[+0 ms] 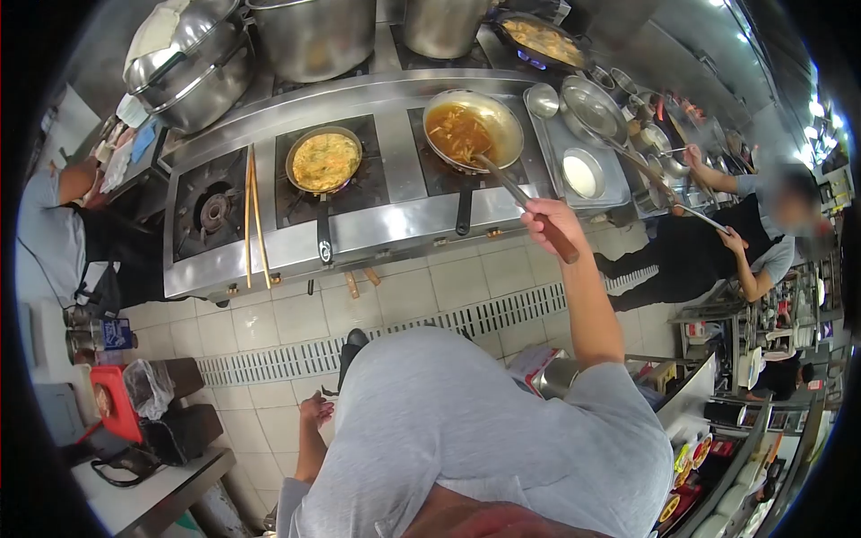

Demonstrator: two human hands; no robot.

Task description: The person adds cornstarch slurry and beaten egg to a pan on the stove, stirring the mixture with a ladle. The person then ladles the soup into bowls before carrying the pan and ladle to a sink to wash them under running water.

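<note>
My right hand [549, 224] is closed round the wooden handle of a ladle [508, 182]. Its metal shaft slopes down into a frying pan [500, 117] on the right front burner. Brown broth with pale strips [456, 130] fills part of that pan, and the ladle's head is mostly hidden there. The pan's black handle [464, 211] points toward me, untouched. My left hand [316, 410] hangs low by my side, its fingers loosely apart and holding nothing. To the left, a smaller pan [325, 231] holds a round yellow omelette [324, 161] over a burner.
Long chopsticks [252, 215] lie across the stove's left part. Big pots [312, 40] stand behind. At right are a spoon-like ladle [543, 102] and a white bowl [583, 173] on a tray. Co-workers stand at left [63, 224] and right [717, 224], the latter holding utensils.
</note>
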